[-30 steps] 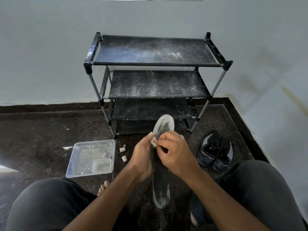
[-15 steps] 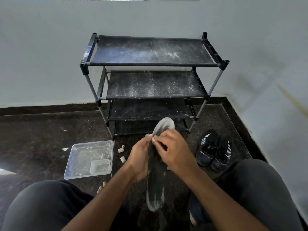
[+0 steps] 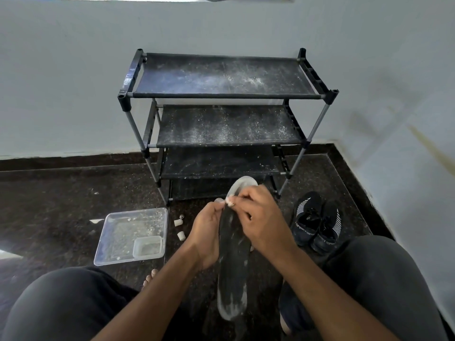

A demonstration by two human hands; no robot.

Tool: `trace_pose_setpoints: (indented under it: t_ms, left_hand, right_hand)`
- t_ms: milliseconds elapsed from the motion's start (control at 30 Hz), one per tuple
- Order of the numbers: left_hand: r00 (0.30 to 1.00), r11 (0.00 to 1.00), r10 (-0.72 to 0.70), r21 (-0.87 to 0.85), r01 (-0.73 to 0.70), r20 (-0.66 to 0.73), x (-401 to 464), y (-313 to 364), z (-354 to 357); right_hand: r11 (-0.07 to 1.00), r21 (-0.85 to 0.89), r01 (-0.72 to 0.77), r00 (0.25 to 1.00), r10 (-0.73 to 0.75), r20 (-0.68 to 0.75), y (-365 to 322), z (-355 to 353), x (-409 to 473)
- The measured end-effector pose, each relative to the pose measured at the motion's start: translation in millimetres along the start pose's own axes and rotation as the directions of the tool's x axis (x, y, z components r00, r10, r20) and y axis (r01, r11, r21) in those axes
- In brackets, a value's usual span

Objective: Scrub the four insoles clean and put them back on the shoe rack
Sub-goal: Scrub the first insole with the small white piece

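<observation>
left hand (image 3: 205,238) grips the insole (image 3: 232,264) over the floor, right hand (image 3: 261,221) pinches something small and white onto it; rack (image 3: 221,94) holds no insoles, so scrubbing seems far from done

Pale walls (image 3: 73,82) meet in a corner on the right, above a dark speckled stone floor (image 3: 49,193). Daylight spills along the top edge and glints low left.

Left hand (image 3: 206,236) curled in side grip, right hand (image 3: 261,223) fingertips pinching, forearms converging
</observation>
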State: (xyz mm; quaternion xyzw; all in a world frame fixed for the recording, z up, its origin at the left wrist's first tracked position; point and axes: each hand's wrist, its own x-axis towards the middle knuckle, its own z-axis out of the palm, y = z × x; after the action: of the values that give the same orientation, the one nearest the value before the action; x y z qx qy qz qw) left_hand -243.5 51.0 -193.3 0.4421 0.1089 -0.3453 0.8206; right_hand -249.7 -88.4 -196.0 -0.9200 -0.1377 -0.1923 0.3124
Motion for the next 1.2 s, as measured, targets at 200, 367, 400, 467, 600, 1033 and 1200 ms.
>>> trace_pose_setpoints:
  t_ms: [200, 367, 400, 467, 600, 1033, 1200]
  left_hand:
    - [0.996, 0.996, -0.060, 0.077, 0.055, 0.066, -2.4, -2.9, 8.5]
    - [1.000, 0.998, -0.016, 0.066, 0.017, -0.010, -0.1, -2.0, 3.6]
    - [1.000, 0.997, -0.027, 0.067, 0.027, -0.001, -0.4, -1.8, 4.1]
    - [0.998, 0.995, -0.056, 0.083, 0.053, 0.038, -1.3, -1.6, 5.1]
    - [0.994, 0.991, -0.074, 0.113, 0.065, 0.076, 0.0, -3.7, 5.0]
    - [0.997, 0.985, -0.067, 0.161, 0.061, 0.031, -2.6, -0.1, 3.3]
    - [0.997, 0.990, -0.073, 0.121, 0.069, 0.025, -1.2, -0.6, 3.2]
  right_hand:
    - [0.993, -0.023, -0.119, 0.980, 0.114, -0.161, 7.7, -14.2, 6.3]
    - [0.996, -0.073, 0.046, 0.999, -0.047, -0.011, -4.4, -1.6, -3.6]
    - [0.996, -0.082, 0.031, 0.999, -0.033, -0.022, -1.7, -3.9, -1.1]
    - [0.995, -0.083, -0.064, 0.994, 0.057, -0.092, 8.0, -12.4, 4.9]
    - [0.979, -0.114, -0.168, 0.969, 0.142, -0.203, 19.9, -24.6, 9.2]
    - [0.982, -0.131, -0.139, 0.980, 0.118, -0.159, 18.2, -21.1, 8.3]
    - [0.991, -0.121, -0.060, 0.996, 0.051, -0.079, 9.2, -10.8, 0.9]
